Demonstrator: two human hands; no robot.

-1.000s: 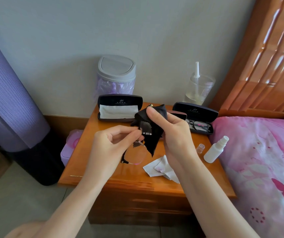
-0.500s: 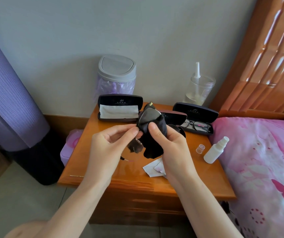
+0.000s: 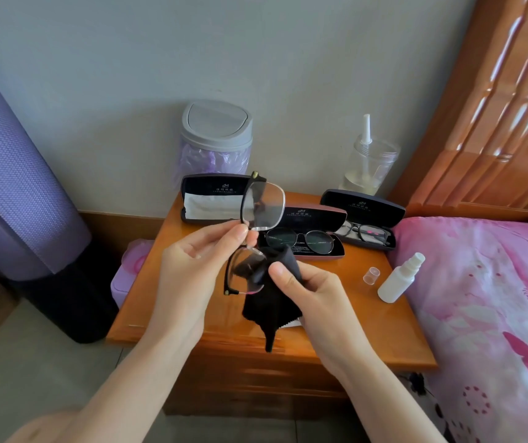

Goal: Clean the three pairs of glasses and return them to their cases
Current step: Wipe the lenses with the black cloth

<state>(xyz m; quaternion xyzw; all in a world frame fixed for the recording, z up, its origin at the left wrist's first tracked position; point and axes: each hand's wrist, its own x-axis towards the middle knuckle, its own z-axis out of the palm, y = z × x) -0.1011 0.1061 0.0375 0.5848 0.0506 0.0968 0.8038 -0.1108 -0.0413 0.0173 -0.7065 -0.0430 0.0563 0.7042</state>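
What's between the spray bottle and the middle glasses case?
A small clear cap, upright on the nightstand, touching neither the spray bottle nor the middle case. Head view shows it.

Both arms are bare and slender, the left forearm (image 3: 118,382) and right forearm (image 3: 384,391) uncovered along their whole visible length, ending in a long-fingered left hand (image 3: 192,270) and right hand (image 3: 315,294) with short nails
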